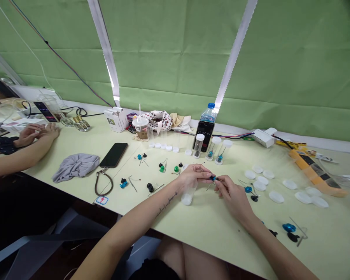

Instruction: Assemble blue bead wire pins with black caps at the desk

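Observation:
My left hand (196, 174) and my right hand (230, 192) meet above the table, fingertips pinched on a small blue and black part (212, 177). A thin metal rod pokes out below it; the fingers hide most of its detail. Just under my left wrist stands a clear tube (189, 190) with a white bottom end. Near my right hand lies a set of a blue piece (247, 189), a black disc (254, 198) and thin bent rods. Behind my hands are capped tubes (211, 149) with small parts inside.
A phone showing a timer (204, 134) leans on a water bottle (209, 112). White caps (262, 180) and a yellow meter-like device (317, 173) lie right. Sets of small parts (162, 167), a dark phone (113, 154) and grey cloth (76, 167) lie left, beyond them a co-worker's hands (41, 134).

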Available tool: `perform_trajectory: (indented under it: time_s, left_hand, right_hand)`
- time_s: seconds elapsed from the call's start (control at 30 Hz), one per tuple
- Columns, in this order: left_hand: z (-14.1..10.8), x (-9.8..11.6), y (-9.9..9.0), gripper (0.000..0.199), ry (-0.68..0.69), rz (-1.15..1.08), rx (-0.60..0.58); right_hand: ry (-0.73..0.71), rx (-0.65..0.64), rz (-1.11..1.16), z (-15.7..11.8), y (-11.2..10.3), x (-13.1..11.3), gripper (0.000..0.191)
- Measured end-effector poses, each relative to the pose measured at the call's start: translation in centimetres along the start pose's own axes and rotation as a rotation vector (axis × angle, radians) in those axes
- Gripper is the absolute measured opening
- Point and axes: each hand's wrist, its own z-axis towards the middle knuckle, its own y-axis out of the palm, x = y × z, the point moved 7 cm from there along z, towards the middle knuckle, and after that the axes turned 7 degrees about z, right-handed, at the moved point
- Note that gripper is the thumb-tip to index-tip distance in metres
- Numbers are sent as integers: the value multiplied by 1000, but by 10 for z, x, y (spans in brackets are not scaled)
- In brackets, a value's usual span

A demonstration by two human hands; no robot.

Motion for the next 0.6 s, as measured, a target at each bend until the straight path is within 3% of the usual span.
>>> perform_trajectory:
  time_s: [0.6]
  left_hand:
    - [-1,3,2,38,15,3,-6]
  right_hand:
    - [-16,32,-29,0,-2,0,32]
